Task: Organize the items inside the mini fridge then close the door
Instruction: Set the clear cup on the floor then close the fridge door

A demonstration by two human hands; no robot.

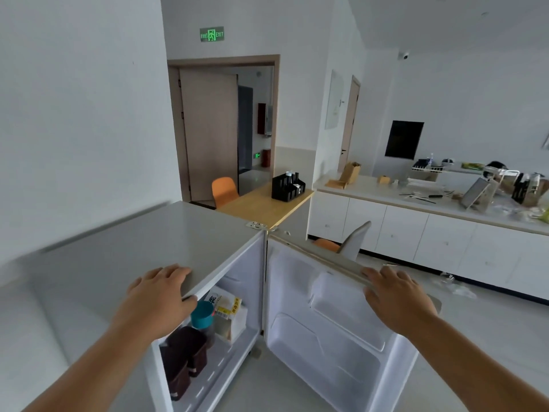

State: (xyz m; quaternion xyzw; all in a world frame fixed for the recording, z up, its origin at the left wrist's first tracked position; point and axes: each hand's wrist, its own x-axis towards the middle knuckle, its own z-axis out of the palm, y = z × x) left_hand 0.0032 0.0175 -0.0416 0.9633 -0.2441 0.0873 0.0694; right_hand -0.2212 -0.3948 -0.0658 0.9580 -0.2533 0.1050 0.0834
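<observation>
**Door in hand, closing looks near**

The mini fridge [148, 233] sits lower left of the frame, its door [326, 337] swung wide at lower centre. The left hand [157, 295] pinches the cabinet's top front edge, fingers above and thumb beneath. The right hand [395, 295] hooks its fingers over the door's top rim.

Inside stand 2 dark containers [184, 352], a teal cup [202, 313] and packets [228, 307], seemingly arranged. Next, likely a leftward swing of the door, the left thumb clearing first.

Pale floor [490, 322]; a cluttered white worktop [371, 194] at right; an exit sign [211, 34] above the doorway.
</observation>
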